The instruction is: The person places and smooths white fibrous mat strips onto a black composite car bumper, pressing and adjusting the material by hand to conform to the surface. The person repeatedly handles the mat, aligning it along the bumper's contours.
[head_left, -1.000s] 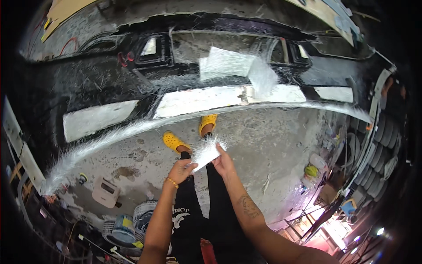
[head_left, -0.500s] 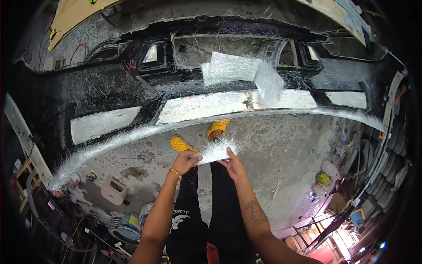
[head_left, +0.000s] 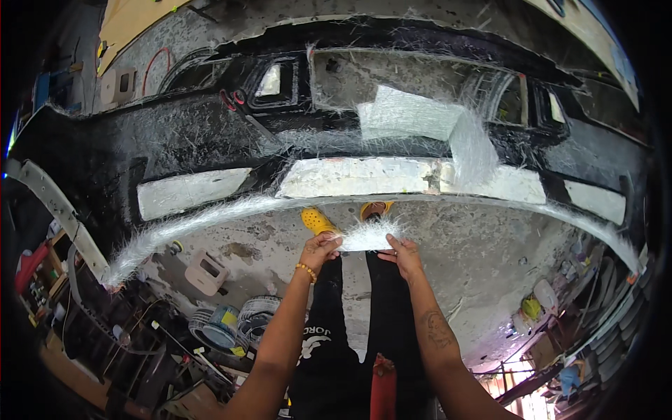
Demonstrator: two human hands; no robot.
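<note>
Between my hands I hold a short strip of white fiberglass mat (head_left: 365, 238), its far edge frayed into loose strands. My left hand (head_left: 320, 250) pinches the strip's left end, and my right hand (head_left: 403, 256) grips the right end. Beyond them stretches a long black bumper-shaped shell (head_left: 185, 133) with pale rectangular patches. Fuzzy glass fibers (head_left: 210, 215) line its near curved edge. Larger pieces of fiberglass mat (head_left: 413, 117) lie folded over the shell's middle, one draping toward the near side. Red-handled scissors (head_left: 234, 100) rest on the shell at the left.
Yellow clogs (head_left: 316, 220) are on my feet, under the shell's near edge. A beige stool (head_left: 206, 273) and several buckets (head_left: 217, 327) stand on the floor at the left. Stacked dark curved parts (head_left: 612, 315) line the right side. A red strip (head_left: 383, 388) hangs by my legs.
The whole view has shifted, so the shell and my hands appear farther right. Both hands keep hold of the strip, whose near edge now looks more level.
</note>
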